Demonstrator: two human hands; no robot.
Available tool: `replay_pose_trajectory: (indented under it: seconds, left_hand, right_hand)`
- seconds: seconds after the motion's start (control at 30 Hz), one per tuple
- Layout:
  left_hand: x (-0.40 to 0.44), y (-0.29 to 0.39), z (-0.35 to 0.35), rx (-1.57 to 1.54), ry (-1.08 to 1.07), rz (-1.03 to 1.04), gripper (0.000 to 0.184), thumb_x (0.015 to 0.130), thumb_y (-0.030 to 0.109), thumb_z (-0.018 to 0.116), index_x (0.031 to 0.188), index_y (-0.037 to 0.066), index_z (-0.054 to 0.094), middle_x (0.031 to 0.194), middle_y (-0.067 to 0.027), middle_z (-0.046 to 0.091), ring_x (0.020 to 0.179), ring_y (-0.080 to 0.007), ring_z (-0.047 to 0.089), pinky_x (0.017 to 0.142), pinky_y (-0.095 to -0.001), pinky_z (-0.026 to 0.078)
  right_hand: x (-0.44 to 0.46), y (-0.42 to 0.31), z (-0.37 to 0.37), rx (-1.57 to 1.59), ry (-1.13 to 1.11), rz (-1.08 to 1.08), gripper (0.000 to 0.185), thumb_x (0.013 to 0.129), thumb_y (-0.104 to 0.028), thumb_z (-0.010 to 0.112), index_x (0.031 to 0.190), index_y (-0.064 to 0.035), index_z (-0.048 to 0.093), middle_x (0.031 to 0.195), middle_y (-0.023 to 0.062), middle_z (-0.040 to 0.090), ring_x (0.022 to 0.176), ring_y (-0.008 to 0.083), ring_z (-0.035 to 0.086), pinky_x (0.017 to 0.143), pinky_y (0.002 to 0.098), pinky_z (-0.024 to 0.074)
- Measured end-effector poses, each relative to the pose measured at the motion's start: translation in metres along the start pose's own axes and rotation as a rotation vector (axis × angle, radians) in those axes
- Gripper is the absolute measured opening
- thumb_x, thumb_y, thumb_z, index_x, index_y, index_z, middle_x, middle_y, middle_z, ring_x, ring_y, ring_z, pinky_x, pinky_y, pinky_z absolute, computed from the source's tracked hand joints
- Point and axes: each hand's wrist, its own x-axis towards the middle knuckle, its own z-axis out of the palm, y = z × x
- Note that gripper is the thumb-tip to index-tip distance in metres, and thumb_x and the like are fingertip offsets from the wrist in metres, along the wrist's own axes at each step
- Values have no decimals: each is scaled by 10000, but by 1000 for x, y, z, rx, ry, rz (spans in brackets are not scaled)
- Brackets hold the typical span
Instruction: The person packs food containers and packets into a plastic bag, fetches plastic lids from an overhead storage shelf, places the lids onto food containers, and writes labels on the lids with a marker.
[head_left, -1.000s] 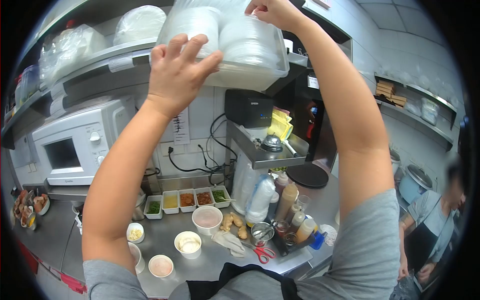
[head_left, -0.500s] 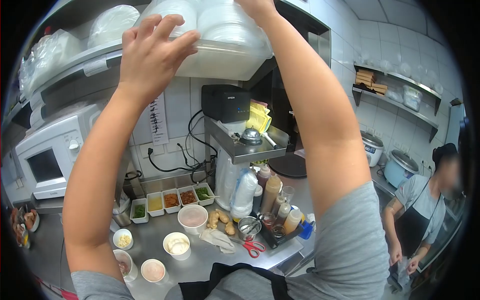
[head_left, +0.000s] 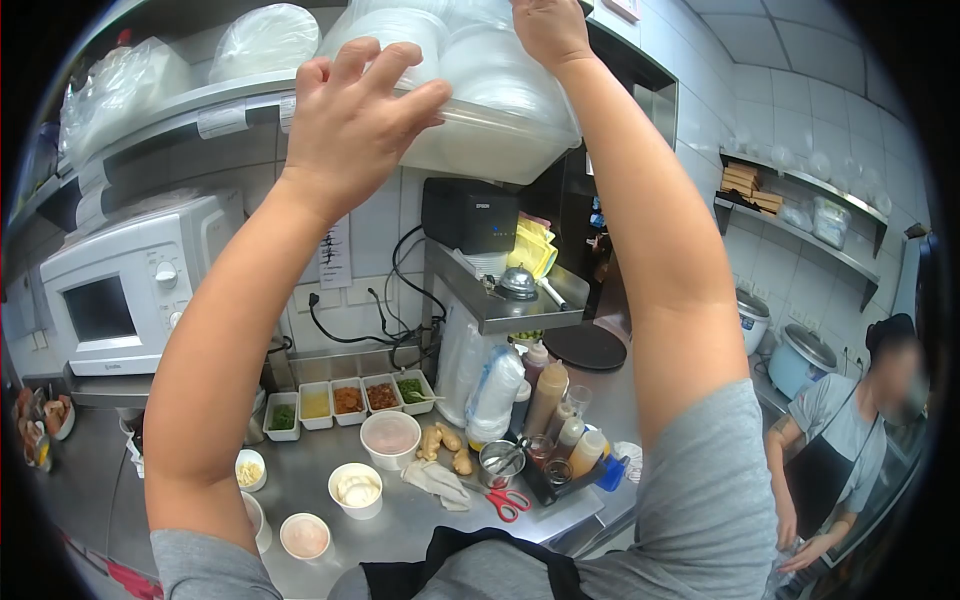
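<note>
Up at the shelf, my left hand (head_left: 362,125) has its fingers spread and bent at the near left corner of a translucent plastic bin (head_left: 490,143). Its thumb lies by the bin's rim. Stacks of clear round plastic lids (head_left: 500,70) in plastic wrap fill the bin. My right hand (head_left: 552,32) reaches to the top edge of the view, above the bin's right side. Its fingers are mostly cut off, so what they touch is hidden.
Below are a microwave (head_left: 120,290), a black printer (head_left: 468,215), a call bell (head_left: 517,283) on a steel shelf, white tubs (head_left: 355,492), topping trays (head_left: 348,400), sauce bottles (head_left: 548,390), ginger (head_left: 430,442) and red-handled scissors (head_left: 508,503). A co-worker (head_left: 835,440) stands at right.
The view has shifted, so the bin, shelf and both my hands appear lower and farther right. My hands keep about the same place at the bin. The co-worker's hands have moved slightly.
</note>
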Motion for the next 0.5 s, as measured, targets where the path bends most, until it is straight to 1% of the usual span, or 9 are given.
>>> replay_pose_trajectory:
  seconds: [0.03, 0.13, 0.23, 0.27, 0.37, 0.4, 0.5]
  left_hand:
    - [0, 1, -1, -7, -22, -9, 182, 795, 328, 657, 968, 299, 610, 1118, 76, 522, 1076, -175, 448, 807, -385, 347]
    - [2, 2, -5, -25, -60, -28, 194, 810, 304, 656, 997, 275, 619, 1154, 64, 512, 1107, -185, 440, 834, -391, 340]
    - [6, 0, -5, -27, -66, -43, 191, 813, 307, 653, 998, 278, 618, 1150, 63, 513, 1105, -186, 442, 835, -393, 342]
    - [7, 0, -5, -24, -76, -49, 190, 814, 309, 652, 998, 280, 618, 1151, 62, 513, 1106, -186, 442, 836, -393, 342]
    - [4, 1, -6, -2, -93, -45, 192, 814, 315, 652, 1001, 284, 618, 1154, 61, 512, 1109, -184, 442, 839, -393, 343]
    - [3, 1, -6, 8, -94, -41, 194, 814, 317, 652, 1002, 285, 618, 1155, 61, 512, 1111, -184, 441, 840, -393, 343]
    - [0, 1, -5, 1, -87, -46, 199, 811, 319, 654, 1004, 289, 618, 1160, 61, 510, 1114, -183, 441, 847, -391, 342]
  right_hand:
    - [1, -3, -1, 4, 4, -10, 214, 803, -9, 570, 974, -132, 612, 1000, 111, 621, 938, 296, 596, 814, 357, 474]
    - [7, -6, -10, -48, -137, 109, 202, 804, -44, 598, 999, -94, 623, 954, 126, 640, 899, 276, 621, 812, 342, 486]
    - [18, 10, -5, 203, -159, 197, 177, 814, -58, 614, 989, -34, 616, 873, 125, 651, 817, 240, 633, 767, 334, 499]
    - [23, 16, -6, 262, -201, 268, 177, 821, -53, 608, 990, -1, 610, 874, 113, 658, 786, 198, 624, 730, 324, 502]
    - [32, 24, -7, 257, -260, 429, 198, 816, -46, 601, 1010, -12, 614, 897, 115, 665, 799, 187, 619, 736, 307, 499]
    - [30, 21, -12, 203, -244, 447, 263, 775, -45, 643, 1035, -23, 609, 961, 125, 665, 839, 181, 616, 776, 298, 495]
    - [19, 11, -16, 138, -407, 328, 342, 720, -53, 711, 1042, -24, 600, 972, 114, 666, 888, 180, 616, 812, 297, 491]
